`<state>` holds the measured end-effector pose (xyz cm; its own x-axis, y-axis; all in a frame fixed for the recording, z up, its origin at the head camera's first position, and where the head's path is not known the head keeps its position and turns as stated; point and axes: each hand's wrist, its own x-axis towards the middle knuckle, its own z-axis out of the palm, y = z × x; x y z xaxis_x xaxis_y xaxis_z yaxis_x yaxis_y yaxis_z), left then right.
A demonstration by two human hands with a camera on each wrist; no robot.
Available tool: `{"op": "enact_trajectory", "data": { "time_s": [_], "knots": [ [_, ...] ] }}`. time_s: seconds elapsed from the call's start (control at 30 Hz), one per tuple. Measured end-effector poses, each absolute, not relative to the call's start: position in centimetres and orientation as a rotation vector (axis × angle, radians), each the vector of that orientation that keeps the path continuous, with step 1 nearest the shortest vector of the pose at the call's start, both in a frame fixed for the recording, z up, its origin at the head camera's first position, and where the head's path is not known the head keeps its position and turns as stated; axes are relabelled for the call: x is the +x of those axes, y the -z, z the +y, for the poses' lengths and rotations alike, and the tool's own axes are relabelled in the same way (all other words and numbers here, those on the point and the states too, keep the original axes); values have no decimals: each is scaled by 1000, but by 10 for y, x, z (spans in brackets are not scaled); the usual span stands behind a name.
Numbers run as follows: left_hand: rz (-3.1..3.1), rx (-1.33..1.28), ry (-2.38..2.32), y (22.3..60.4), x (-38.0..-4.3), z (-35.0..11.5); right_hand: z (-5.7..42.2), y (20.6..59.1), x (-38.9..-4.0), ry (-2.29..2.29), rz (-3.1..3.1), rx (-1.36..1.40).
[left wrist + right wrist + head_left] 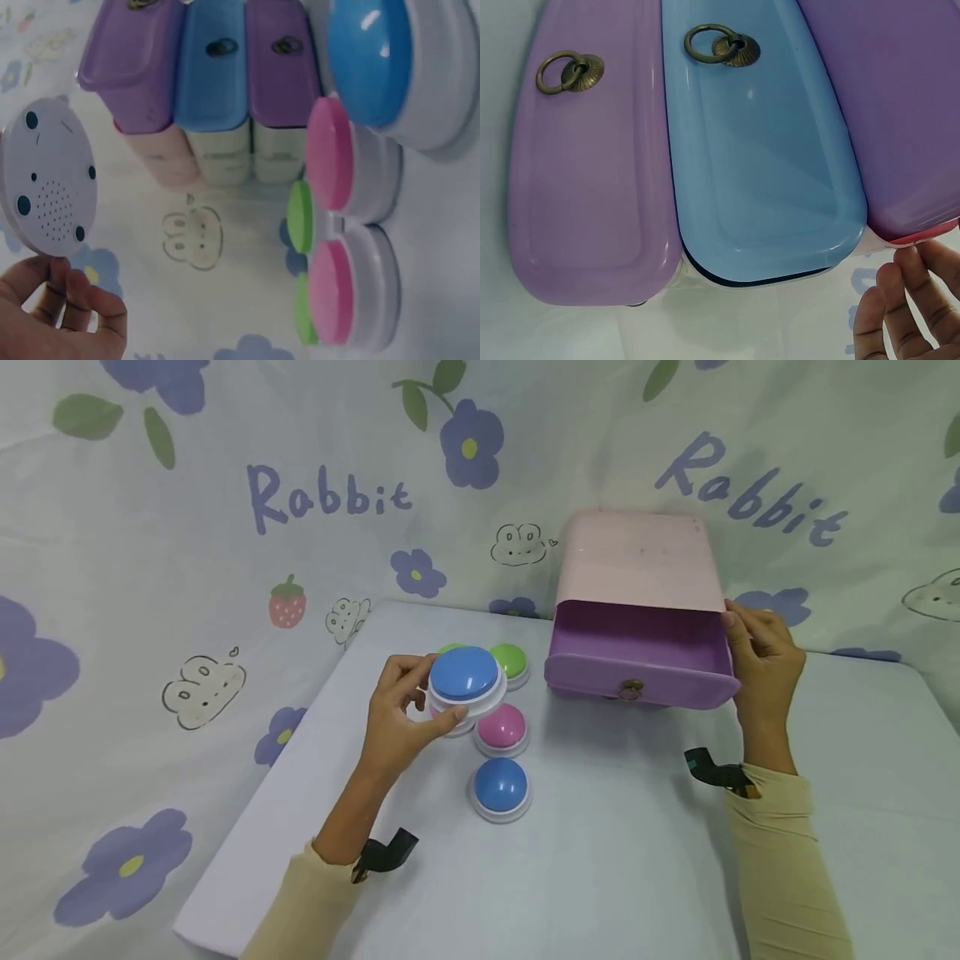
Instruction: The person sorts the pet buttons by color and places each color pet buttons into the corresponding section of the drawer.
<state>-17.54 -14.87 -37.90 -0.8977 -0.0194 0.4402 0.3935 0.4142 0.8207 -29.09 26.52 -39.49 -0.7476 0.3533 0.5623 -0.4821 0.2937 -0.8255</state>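
My left hand [405, 710] holds a blue push-button [465, 674] with a round white base, gripping it by the rim above the table. In the left wrist view the underside of its base [51, 176] shows small dark feet and a patch of holes. At the right side of a pink drawer cabinet [637, 560], my right hand [768, 660] rests its thumb and fingertips against the wall, beside the top drawer. That purple drawer [637, 681] is pulled out, its visible inside bare. Below it, a blue drawer [765, 165] and another purple drawer [592, 187] are closed.
Another blue button [501, 785] stands on the white table [600, 860], in front of a pink button [502, 727]. A second pink one [330, 292] and two green ones [510, 662] are nearby, partly hidden by the held button. A printed cloth [330, 427] hangs behind.
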Motion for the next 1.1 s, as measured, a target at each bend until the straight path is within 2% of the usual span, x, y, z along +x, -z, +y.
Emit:
{"op": "enact_trajectory", "data": {
  "time_s": [0.5,0.77,1.1],
  "knots": [
    [-2195,-416,1561,352,-215,-101,254,379,-278,-1593,-1827,184],
    [-2195,-445,1550,347,-232,-78,268,396,-293,-1554,-1852,170],
    [-2187,-437,1575,344,-245,-55,267,392,-290,-1568,-1834,185]
  ]
}}
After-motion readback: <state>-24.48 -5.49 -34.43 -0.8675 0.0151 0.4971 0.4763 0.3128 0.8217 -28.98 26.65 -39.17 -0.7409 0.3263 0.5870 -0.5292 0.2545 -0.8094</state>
